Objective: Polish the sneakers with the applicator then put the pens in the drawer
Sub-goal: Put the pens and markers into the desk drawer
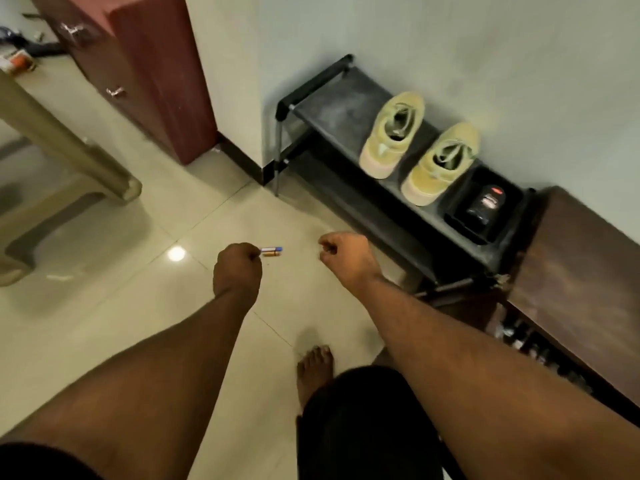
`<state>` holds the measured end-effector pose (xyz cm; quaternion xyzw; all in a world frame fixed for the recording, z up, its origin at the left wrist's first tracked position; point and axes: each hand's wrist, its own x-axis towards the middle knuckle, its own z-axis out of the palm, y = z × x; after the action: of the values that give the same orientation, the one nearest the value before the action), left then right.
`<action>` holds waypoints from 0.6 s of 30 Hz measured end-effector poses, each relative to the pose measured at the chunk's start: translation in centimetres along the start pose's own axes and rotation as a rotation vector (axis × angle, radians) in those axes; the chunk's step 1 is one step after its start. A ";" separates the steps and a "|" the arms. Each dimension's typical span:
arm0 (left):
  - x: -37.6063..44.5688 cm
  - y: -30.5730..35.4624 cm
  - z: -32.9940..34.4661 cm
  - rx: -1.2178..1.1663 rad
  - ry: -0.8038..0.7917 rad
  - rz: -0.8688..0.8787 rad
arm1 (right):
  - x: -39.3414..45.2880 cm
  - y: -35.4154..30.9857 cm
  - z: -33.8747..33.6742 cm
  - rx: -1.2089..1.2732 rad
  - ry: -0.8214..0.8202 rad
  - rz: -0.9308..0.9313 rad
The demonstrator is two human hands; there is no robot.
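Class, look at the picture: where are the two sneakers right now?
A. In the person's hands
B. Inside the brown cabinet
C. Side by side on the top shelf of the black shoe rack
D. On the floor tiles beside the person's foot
C: both sneakers sit side by side on the black shoe rack top shelf against the wall.

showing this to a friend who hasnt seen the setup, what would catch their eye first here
Probably the pair of yellow-green sneakers side by side on the top shelf of the black shoe rack against the wall, beside a dark bottle in a black tray. Next, the two forearms reaching over the shiny tiled floor: the left hand grips pens whose ends poke out, the right hand is curled and seems empty.
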<state>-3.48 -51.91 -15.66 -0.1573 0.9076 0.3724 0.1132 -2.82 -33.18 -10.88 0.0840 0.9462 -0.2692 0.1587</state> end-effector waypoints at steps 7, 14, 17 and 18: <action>7.7 -6.9 8.6 0.077 -0.070 -0.118 | 10.7 5.0 10.3 -0.028 -0.202 -0.013; 16.6 -10.9 15.7 0.166 -0.145 -0.088 | 17.6 8.5 18.8 -0.032 -0.314 -0.033; 19.6 -11.7 17.2 0.275 -0.204 -0.026 | 19.0 9.1 21.1 -0.050 -0.335 -0.066; 20.5 -12.0 17.6 0.309 -0.227 0.001 | 19.4 9.3 21.7 -0.055 -0.346 -0.080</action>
<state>-16.40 -51.61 -42.20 -0.0943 0.9355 0.2439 0.2375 -13.16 -35.56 -39.52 -0.0055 0.9144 -0.2596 0.3104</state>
